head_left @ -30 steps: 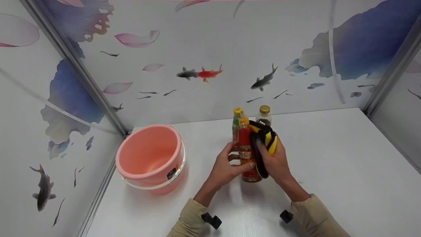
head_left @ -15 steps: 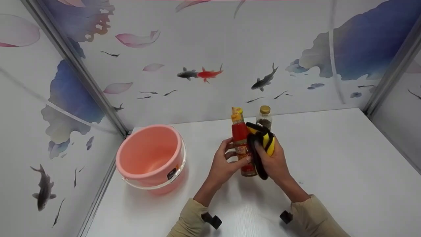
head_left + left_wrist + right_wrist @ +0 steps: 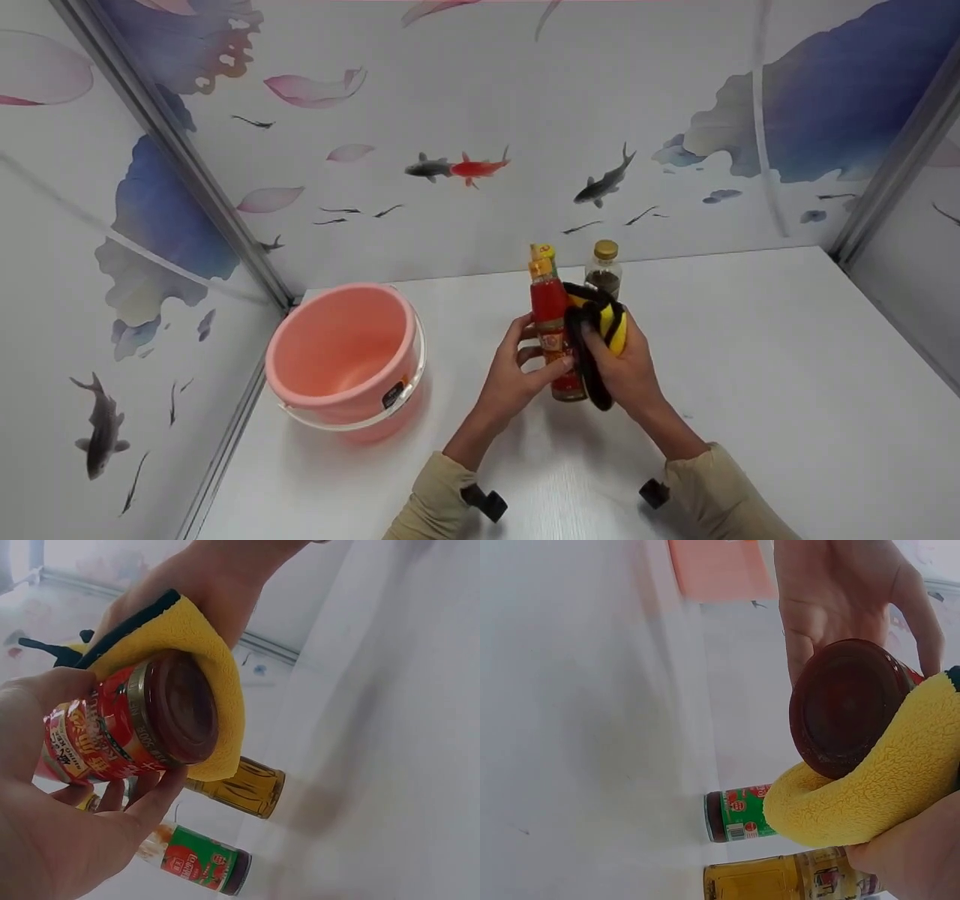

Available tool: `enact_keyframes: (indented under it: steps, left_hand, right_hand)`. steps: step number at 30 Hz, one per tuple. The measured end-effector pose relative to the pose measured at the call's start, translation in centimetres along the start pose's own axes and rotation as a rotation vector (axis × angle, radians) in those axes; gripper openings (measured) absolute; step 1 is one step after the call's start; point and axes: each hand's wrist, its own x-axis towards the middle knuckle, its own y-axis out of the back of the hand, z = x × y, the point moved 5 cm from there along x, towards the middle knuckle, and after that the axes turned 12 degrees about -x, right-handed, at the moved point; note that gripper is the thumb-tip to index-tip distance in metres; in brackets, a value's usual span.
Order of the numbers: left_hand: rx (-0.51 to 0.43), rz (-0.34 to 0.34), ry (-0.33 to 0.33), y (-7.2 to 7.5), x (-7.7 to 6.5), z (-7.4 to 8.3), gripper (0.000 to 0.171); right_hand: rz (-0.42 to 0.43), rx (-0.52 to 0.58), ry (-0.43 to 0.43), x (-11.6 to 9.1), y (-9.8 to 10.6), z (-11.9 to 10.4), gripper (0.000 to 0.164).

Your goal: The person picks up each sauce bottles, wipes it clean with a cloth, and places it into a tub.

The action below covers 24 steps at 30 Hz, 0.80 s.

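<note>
My left hand grips a red ketchup bottle with an orange-yellow cap, fingers on one side and thumb on the other. In the left wrist view, the raised ketchup bottle leans with its base toward the camera. My right hand holds a yellow cloth with black edging against the bottle's right side. The right wrist view shows the cloth wrapped partly around the lower bottle, near its dark base. Most of the right fingers are hidden behind the cloth.
Behind the hands stand a bottle with a green, tomato-printed label and a gold-capped bottle with amber contents. A pink bucket with a white handle stands at left on the white table. Printed wall panels enclose the back and sides.
The ketchup bottle has risen slightly and tipped, its cap shifting left. My right hand and the cloth moved slightly left and down with it; both hands still hold on.
</note>
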Motion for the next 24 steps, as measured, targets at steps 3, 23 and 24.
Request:
enact_keyframes:
  steps: [3, 23, 24]
  left_hand:
    - [-0.001, -0.029, 0.016, -0.10, -0.08, -0.18, 0.074]
    - [-0.050, -0.187, 0.077, -0.69, -0.28, -0.55, 0.074]
    - [-0.045, -0.182, 0.078, -0.70, -0.31, -0.55, 0.075]
  right_hand:
    - [0.002, -0.018, -0.008, 0.06, 0.08, 0.06, 0.040]
    - [0.074, -0.001, 0.011, -0.17, 0.53, -0.11, 0.036]
    - [0.080, -0.001, 0.013, -0.17, 0.56, -0.12, 0.036]
